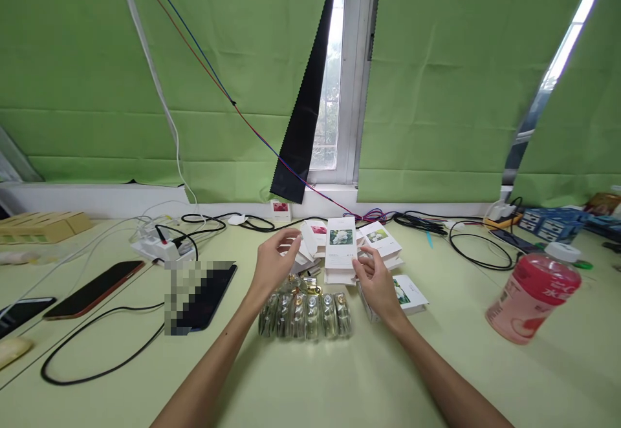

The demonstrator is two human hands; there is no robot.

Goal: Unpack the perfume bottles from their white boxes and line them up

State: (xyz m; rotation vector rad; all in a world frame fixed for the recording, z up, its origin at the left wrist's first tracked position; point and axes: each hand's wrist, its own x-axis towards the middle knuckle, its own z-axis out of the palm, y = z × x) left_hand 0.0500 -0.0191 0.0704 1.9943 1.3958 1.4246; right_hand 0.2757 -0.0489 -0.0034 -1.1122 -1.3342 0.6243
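My left hand (276,260) is raised with its fingers curved apart, just left of a white box with a white-flower picture (340,250); nothing shows between its fingers. My right hand (376,280) has its fingertips at that box's lower right edge, thumb and fingers apart. More white flower-picture boxes (383,239) lie behind and beside it, one (410,293) to the right of my right hand. A row of several small clear bottles (305,317) in wrapping lies in front, between my forearms. Other small pieces behind the row are partly hidden.
Phones (94,289) and a looped black cable (107,311) lie at the left, near a white power strip (162,247). A pink bottle (533,295) stands at the right. Cables run along the back under green curtains. A small box (280,211) stands at the back.
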